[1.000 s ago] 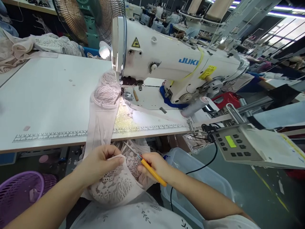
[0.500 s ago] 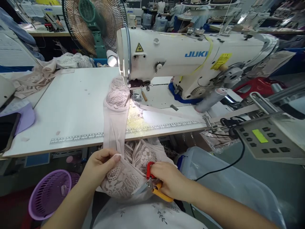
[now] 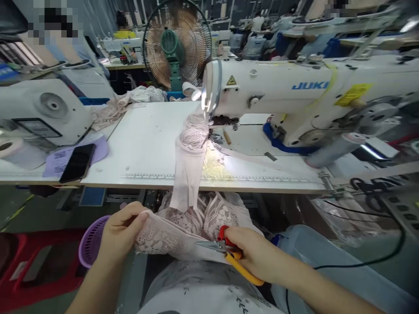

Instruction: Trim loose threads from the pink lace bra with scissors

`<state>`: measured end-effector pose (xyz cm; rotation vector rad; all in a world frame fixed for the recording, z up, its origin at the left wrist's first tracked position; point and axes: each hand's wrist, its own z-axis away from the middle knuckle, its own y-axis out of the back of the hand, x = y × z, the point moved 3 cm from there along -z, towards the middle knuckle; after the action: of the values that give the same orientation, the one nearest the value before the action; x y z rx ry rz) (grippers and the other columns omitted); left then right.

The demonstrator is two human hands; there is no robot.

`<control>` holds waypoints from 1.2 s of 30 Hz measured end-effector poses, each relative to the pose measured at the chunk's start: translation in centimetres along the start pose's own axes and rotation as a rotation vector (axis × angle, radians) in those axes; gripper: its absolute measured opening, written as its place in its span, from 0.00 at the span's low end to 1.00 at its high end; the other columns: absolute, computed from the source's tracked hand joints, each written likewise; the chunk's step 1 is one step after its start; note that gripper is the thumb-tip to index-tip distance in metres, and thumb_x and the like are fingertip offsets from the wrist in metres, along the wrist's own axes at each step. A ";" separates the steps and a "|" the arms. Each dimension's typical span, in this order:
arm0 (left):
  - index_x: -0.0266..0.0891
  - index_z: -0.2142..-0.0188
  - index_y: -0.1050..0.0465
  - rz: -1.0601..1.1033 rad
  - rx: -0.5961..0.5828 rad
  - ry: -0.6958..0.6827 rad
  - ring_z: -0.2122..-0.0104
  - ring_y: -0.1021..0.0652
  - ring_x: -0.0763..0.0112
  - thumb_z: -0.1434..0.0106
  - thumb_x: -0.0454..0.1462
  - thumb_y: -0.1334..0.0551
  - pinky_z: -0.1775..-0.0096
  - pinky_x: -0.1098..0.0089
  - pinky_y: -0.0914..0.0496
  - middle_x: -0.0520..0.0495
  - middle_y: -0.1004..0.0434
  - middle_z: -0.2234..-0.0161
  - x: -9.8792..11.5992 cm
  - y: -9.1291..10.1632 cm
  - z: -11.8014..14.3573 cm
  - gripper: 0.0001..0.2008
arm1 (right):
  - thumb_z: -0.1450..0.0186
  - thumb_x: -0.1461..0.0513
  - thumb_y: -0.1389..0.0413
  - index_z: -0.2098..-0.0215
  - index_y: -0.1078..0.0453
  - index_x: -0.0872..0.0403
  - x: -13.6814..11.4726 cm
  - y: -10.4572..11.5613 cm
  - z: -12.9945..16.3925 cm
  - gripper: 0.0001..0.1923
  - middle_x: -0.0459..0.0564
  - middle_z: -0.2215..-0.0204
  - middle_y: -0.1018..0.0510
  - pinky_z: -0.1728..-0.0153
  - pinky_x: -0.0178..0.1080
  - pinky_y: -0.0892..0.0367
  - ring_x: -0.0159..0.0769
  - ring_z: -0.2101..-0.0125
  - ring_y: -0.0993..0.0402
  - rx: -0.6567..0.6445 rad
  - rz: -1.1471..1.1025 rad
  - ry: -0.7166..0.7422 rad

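Pinching pale pink lace garment taut, left hand grips its scalloped edge.
Right hand is clenched around yellow-and-red-handled metal snips, blades near the lace.

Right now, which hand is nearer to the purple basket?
Left. The left hand grips the pink lace garment just above the purple basket; the right hand, holding thread snips, is far across the lap.

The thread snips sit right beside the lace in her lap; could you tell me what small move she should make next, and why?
Probably bring the snips in the right hand a touch leftward to the lace piece. The left hand pinches its edge taut, and the blades point at it from just beside the fabric, so only a short advance looks needed before cutting.
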<state>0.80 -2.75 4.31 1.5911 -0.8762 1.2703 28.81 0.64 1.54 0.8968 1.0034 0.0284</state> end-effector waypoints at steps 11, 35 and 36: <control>0.39 0.72 0.22 0.002 -0.320 -0.127 0.70 0.22 0.65 0.42 0.35 0.38 0.66 0.68 0.28 0.45 0.20 0.71 1.6 -2.1 1.0 0.06 | 0.41 0.64 0.50 0.76 0.49 0.52 0.9 0.3 0.3 0.11 0.45 0.76 0.37 0.76 0.33 0.44 0.31 0.76 0.43 0.110 0.037 0.055; 0.40 0.71 0.22 -0.055 -0.621 -0.142 0.71 0.21 0.68 0.43 0.30 0.38 0.67 0.72 0.27 0.47 0.19 0.71 2.4 -7.4 -1.6 0.06 | 0.41 0.46 0.45 0.78 0.39 0.54 1.1 4.6 -1.4 0.21 0.46 0.80 0.34 0.78 0.33 0.48 0.31 0.79 0.41 0.146 0.284 0.089; 0.40 0.71 0.22 -0.057 -0.630 -0.139 0.71 0.21 0.68 0.43 0.30 0.38 0.68 0.72 0.27 0.47 0.19 0.71 2.4 -7.4 -1.6 0.06 | 0.41 0.46 0.46 0.77 0.38 0.54 1.1 4.7 -1.5 0.21 0.46 0.79 0.33 0.78 0.33 0.47 0.31 0.79 0.40 0.157 0.287 0.091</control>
<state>7.56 1.38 5.23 1.1898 -1.1684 0.7386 30.08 5.08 3.49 1.1878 0.9640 0.2374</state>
